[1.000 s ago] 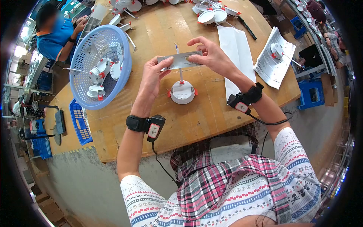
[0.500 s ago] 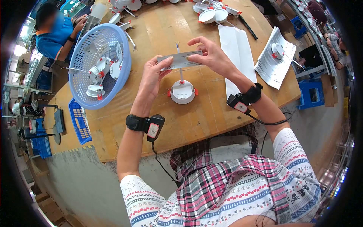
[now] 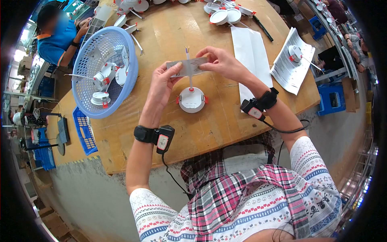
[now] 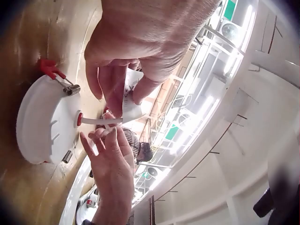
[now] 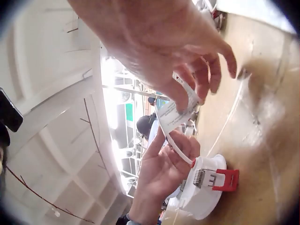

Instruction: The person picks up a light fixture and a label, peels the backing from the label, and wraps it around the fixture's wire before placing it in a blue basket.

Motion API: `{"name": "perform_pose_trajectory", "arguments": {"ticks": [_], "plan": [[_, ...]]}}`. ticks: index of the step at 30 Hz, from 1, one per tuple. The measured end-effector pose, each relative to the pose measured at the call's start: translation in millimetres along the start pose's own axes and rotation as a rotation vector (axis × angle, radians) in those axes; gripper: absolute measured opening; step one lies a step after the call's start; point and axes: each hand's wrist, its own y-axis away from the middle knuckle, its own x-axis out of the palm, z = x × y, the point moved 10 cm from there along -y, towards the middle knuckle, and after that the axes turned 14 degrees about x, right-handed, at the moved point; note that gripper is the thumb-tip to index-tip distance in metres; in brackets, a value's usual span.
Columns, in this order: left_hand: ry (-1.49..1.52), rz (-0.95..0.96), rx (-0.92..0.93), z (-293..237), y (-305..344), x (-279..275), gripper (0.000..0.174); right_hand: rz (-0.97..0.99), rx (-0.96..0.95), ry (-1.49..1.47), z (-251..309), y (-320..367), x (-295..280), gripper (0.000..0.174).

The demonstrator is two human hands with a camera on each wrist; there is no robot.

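Right hand (image 3: pixel 226 64) has shifted slightly, pinching the label (image 3: pixel 197 65) opposite the left hand (image 3: pixel 161 82).

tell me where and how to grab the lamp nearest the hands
Likely best: take the white lamp by its near rim, coming from the person's side; red clips jut out left and right, and the cable and label crowd the far side.

Perforated light-blue basket (image 3: pixel 134 66) holds several white downlights (image 3: pixel 100 98), blue plastic crate (image 3: pixel 86 142) just below the basket, person in a blue shirt (image 3: pixel 55 49) at its upper left. Well right of the basket: white paper sheet (image 3: pixel 252 52), black pen (image 3: pixel 263 29), printed pages (image 3: pixel 287 76) with a lone downlight (image 3: pixel 295 53) on top. Heap of downlights (image 3: pixel 219 17) upper right of the basket, blue stool (image 3: pixel 331 99) far right of it.
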Motion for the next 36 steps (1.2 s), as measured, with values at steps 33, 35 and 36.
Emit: {"name": "perform_pose_trajectory", "arguments": {"ticks": [33,35,36], "plan": [[-1.092,0.114,0.269,-14.4,61.4,44.6,0.049,-0.373,-0.181,0.039,25.0,9.7,-18.8,0.038],[-1.120,0.086,0.286,-18.1,61.7,46.5,0.051,-0.422,-0.237,0.152,29.5,14.9,-17.4,0.039],[-1.133,0.077,0.278,-17.6,62.3,47.7,0.051,-0.487,-0.273,0.261,30.6,17.8,-15.2,0.039]]}}
